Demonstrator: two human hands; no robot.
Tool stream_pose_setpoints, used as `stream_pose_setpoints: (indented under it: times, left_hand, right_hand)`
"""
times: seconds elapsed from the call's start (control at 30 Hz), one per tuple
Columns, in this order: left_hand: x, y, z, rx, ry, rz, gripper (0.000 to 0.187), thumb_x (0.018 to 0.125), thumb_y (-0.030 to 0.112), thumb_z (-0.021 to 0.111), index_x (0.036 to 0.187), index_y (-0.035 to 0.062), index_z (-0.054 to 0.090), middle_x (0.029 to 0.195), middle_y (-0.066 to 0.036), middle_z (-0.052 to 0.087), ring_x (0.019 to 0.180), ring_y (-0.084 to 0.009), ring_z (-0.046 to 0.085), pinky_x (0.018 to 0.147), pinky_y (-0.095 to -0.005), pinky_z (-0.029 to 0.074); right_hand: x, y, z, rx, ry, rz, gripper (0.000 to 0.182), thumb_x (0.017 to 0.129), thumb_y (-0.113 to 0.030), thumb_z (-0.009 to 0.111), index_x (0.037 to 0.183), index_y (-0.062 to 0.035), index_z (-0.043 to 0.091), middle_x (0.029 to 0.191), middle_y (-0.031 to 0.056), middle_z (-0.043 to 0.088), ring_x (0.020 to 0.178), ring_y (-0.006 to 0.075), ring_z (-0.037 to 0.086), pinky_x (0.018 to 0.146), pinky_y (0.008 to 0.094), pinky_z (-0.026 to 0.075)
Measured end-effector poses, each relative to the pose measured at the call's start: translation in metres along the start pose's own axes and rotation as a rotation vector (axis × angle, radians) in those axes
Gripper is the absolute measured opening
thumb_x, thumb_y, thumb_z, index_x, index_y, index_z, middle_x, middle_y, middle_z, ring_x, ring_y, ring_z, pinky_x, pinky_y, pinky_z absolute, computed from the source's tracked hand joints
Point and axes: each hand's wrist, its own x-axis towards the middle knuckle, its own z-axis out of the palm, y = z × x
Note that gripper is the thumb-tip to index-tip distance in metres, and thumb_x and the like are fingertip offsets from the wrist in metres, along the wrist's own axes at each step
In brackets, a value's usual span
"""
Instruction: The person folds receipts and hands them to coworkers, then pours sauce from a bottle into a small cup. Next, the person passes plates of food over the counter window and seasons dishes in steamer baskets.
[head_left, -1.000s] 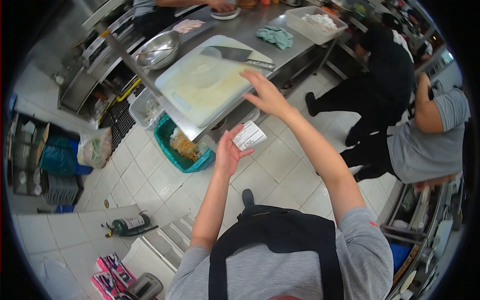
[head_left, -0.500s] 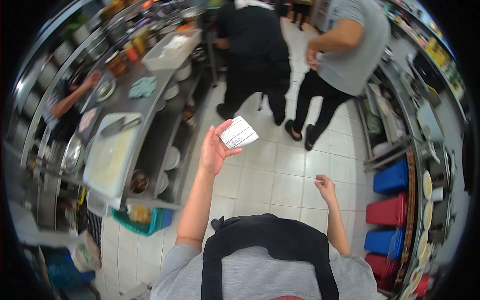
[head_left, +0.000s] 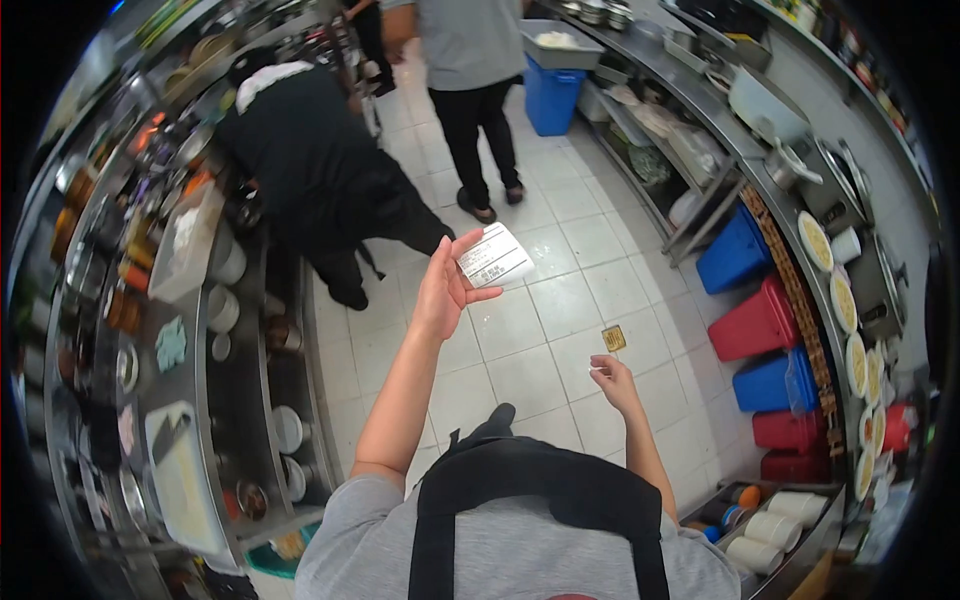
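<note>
My left hand [head_left: 440,298] is raised in front of me with a printed paper slip [head_left: 500,254] held between thumb and fingers. Lines and small print show on the slip's white face, too small to read. Lower and to the right, my right hand [head_left: 615,383] hangs with its fingers loosely bent and a little apart, nothing visible in it. In the picture, a brass-coloured floor drain [head_left: 613,338] appears just above that hand, down on the tiles.
A person in black [head_left: 310,170] bends over at the left, and another in a grey shirt [head_left: 465,50] stands ahead. Steel counters line both sides; a cutting board with a knife [head_left: 185,480] lies left. Blue and red bins [head_left: 755,318] and plates of food [head_left: 845,300] are at right.
My view has turned right and moved forward along the aisle. The drain and a box of cups have come into view. The slip stays in my left hand.
</note>
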Motion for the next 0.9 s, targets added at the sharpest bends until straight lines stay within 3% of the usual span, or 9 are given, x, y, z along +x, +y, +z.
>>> stream_pose_setpoints:
  times: [0.13,0.2,0.27,0.33,0.43,0.53,0.67,0.7,0.9]
  left_hand:
    - [0.067,-0.019,0.019,-0.02,-0.095,-0.06,0.063,0.091,0.048,0.026,0.129,-0.0012,0.035,0.126,-0.017,0.044,0.106,-0.0272,0.053,0.078,-0.0383,0.053]
    - [0.095,-0.033,0.03,-0.021,-0.161,-0.104,0.063,0.091,0.049,0.026,0.129,-0.0006,0.035,0.128,-0.017,0.043,0.108,-0.0275,0.052,0.079,-0.0394,0.052]
    - [0.12,-0.055,0.053,-0.02,-0.177,-0.135,0.063,0.09,0.05,0.029,0.13,0.0015,0.036,0.133,-0.015,0.037,0.114,-0.0283,0.047,0.083,-0.0423,0.05]
    - [0.14,-0.081,0.081,-0.001,-0.262,-0.21,0.059,0.09,0.047,0.031,0.13,0.0034,0.036,0.136,-0.011,0.034,0.119,-0.0287,0.042,0.087,-0.0443,0.047]
    - [0.152,-0.13,0.137,0.026,-0.444,-0.339,0.056,0.092,0.043,0.031,0.133,0.0043,0.032,0.137,-0.01,0.033,0.12,-0.0272,0.041,0.087,-0.0428,0.047]
    - [0.137,-0.186,0.217,-0.058,-0.644,-0.511,0.055,0.093,0.041,0.029,0.132,0.0014,0.03,0.127,-0.019,0.043,0.111,-0.0297,0.05,0.081,-0.0402,0.052]
    - [0.092,-0.249,0.316,-0.089,-0.836,-0.67,0.056,0.093,0.04,0.03,0.132,-0.0002,0.029,0.129,-0.019,0.039,0.115,-0.0313,0.045,0.085,-0.0422,0.049]
    - [0.078,-0.264,0.341,-0.085,-0.892,-0.697,0.056,0.093,0.04,0.03,0.132,-0.0007,0.028,0.13,-0.019,0.037,0.117,-0.0319,0.044,0.087,-0.0429,0.048]
    - [0.014,-0.338,0.474,-0.115,-0.98,-0.842,0.063,0.092,0.045,0.032,0.133,-0.0026,0.024,0.132,-0.023,0.034,0.118,-0.0341,0.042,0.09,-0.0449,0.045]
  right_hand:
    - [-0.002,0.012,-0.014,-0.072,0.054,0.094,0.031,0.077,-0.01,0.06,0.106,-0.0009,0.056,0.099,0.0129,0.061,0.083,0.0211,0.061,0.073,0.0312,0.048]
    - [-0.015,0.028,-0.026,-0.276,0.066,0.134,0.033,0.076,-0.015,0.063,0.105,-0.0014,0.057,0.099,0.0158,0.061,0.083,0.0262,0.062,0.073,0.0346,0.05]
    - [-0.032,0.05,-0.043,-0.284,0.142,0.258,0.034,0.075,-0.018,0.063,0.104,-0.0023,0.057,0.1,0.0169,0.06,0.088,0.0302,0.06,0.076,0.0379,0.048]
    - [-0.069,0.089,-0.057,-0.495,0.151,0.261,0.035,0.075,-0.02,0.061,0.105,-0.0036,0.056,0.101,0.0173,0.059,0.094,0.0323,0.056,0.081,0.0401,0.046]
    - [-0.127,0.115,-0.076,-0.429,0.327,0.485,0.038,0.078,-0.026,0.057,0.108,-0.0042,0.054,0.103,0.017,0.058,0.097,0.0325,0.054,0.084,0.0403,0.043]
    - [-0.189,0.144,-0.096,-0.353,0.49,0.589,0.037,0.077,-0.025,0.058,0.107,-0.0041,0.055,0.102,0.0177,0.058,0.099,0.0326,0.054,0.084,0.0401,0.043]
    - [-0.26,0.188,-0.148,-0.298,0.518,0.712,0.035,0.075,-0.023,0.06,0.104,-0.0029,0.056,0.1,0.0179,0.059,0.096,0.0327,0.055,0.083,0.0402,0.044]
    - [-0.282,0.209,-0.164,-0.284,0.614,0.711,0.035,0.074,-0.022,0.061,0.102,-0.0023,0.057,0.099,0.018,0.06,0.094,0.033,0.056,0.082,0.04,0.044]
    - [-0.395,0.268,-0.281,-0.339,0.83,0.801,0.034,0.072,-0.021,0.065,0.101,-0.0028,0.059,0.099,0.0196,0.06,0.094,0.0353,0.056,0.084,0.0407,0.044]
